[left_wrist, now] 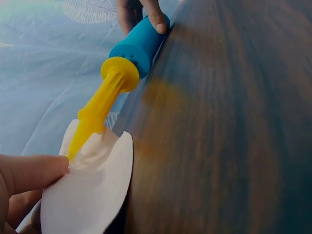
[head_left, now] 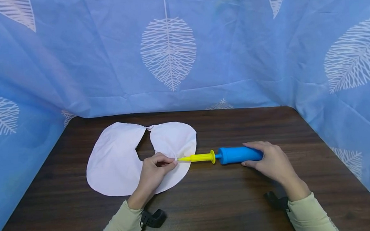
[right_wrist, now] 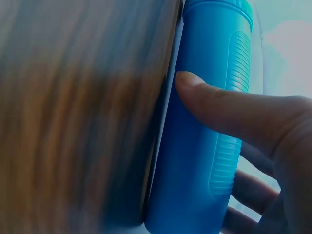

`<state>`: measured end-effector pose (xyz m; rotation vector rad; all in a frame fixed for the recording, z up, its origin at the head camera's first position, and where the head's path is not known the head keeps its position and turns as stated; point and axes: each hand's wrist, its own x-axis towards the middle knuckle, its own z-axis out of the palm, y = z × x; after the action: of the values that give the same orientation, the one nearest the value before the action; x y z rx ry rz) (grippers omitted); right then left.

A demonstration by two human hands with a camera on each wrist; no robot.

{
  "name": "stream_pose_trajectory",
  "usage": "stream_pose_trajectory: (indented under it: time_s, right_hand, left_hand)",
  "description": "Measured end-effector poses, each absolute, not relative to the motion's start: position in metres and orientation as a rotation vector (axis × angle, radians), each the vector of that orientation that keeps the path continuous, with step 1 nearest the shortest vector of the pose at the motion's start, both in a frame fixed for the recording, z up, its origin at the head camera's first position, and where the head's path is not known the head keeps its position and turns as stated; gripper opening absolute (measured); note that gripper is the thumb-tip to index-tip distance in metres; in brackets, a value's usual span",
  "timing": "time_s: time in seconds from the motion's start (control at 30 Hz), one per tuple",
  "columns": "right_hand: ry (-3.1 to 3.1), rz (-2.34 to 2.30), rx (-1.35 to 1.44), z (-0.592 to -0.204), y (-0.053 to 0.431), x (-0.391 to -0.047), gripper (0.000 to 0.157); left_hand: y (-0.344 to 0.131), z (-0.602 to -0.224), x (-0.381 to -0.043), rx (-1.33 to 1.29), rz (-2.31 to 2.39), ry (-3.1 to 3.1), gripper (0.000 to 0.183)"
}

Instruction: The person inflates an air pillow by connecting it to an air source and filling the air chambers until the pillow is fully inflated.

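A flat white inflatable neck pillow (head_left: pixel 111 163) lies on the table, its two sides curving round a gap in the middle. My left hand (head_left: pixel 153 172) pinches the pillow's small clear valve (left_wrist: pixel 78 158) on its right half. Right at those fingertips sits the yellow nozzle (head_left: pixel 201 158) of a hand pump, its tapered tip pointing left into the valve area; how deep the tip goes is hidden by the thumb. To the right, my right hand (head_left: pixel 273 161) grips the pump's blue barrel (head_left: pixel 237 155), thumb (right_wrist: pixel 209 95) on the near side and fingers round the far side.
The dark wood-grain table (head_left: pixel 213 204) has its back edge beyond the pillow. A blue curtain (head_left: pixel 232 58) with white leaf prints surrounds it at the back and sides. Black wrist mounts (head_left: pixel 153 218) sit by both sleeves.
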<state>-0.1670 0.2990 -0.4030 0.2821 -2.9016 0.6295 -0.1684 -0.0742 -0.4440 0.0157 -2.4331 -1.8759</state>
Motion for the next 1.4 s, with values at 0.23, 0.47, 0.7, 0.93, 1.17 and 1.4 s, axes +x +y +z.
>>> stream_pose_trajectory:
  time_s: [0.23, 0.47, 0.7, 0.93, 1.17, 1.4]
  right_hand:
    - [-2.886, 0.566, 0.345, -0.403, 0.288, -0.165, 0.064]
    - [-2.886, 0.53, 0.338, -0.402, 0.289, -0.167, 0.061]
    - [-2.933, 0.544, 0.28, -0.397, 0.306, -0.168, 0.059]
    - [-2.964, 0.586, 0.149, -0.396, 0.338, -0.17, 0.063]
    - [-2.975, 0.614, 0.058, -0.397, 0.366, -0.171, 0.065]
    - [-2.997, 0.624, -0.003, -0.399, 0.378, -0.171, 0.064]
  left_hand:
    - [-0.074, -0.443, -0.168, 0.008, -1.882, -2.449, 0.006]
    - [-0.071, -0.441, -0.168, 0.031, -1.869, -2.43, 0.004]
    - [-0.069, -0.442, -0.168, 0.028, -1.885, -2.404, 0.003]
    - [-0.068, -0.441, -0.168, 0.035, -1.882, -2.406, 0.003]
    - [-0.068, -0.441, -0.168, 0.054, -1.892, -2.401, 0.003]
    - [-0.07, -0.442, -0.166, 0.079, -1.88, -2.425, 0.005]
